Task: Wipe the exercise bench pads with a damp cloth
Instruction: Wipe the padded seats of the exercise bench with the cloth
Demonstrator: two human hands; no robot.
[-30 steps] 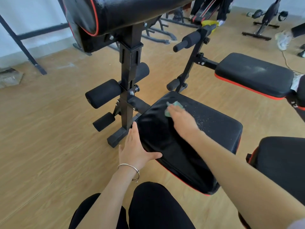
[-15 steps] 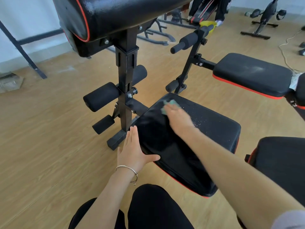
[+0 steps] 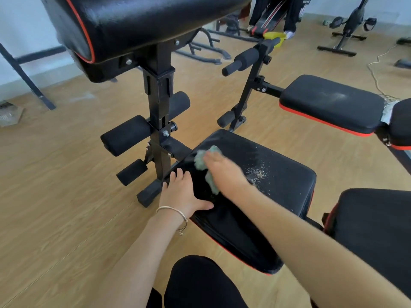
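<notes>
A black seat pad with a red edge [image 3: 278, 196] lies in the middle, its left half shiny and wet, with pale dust specks near its centre. My right hand [image 3: 224, 172] presses a crumpled green cloth [image 3: 204, 162] flat onto the pad's far left part, blurred with motion. My left hand [image 3: 184, 193] rests flat on the pad's left edge, fingers straight, thumb on top; a thin bangle sits on that wrist. A large black back pad [image 3: 138, 25] fills the top of the view on its steel post.
Foam leg rollers [image 3: 126, 134] and the black frame post [image 3: 159, 112] stand left of the pad. A second bench pad [image 3: 329, 103] sits at the right, another black pad [image 3: 378, 230] at the lower right. Exercise bikes and a white cable lie on the wooden floor behind.
My right hand with the cloth has slid back toward me and slightly left across the pad. My left hand has stayed on the pad's left edge.
</notes>
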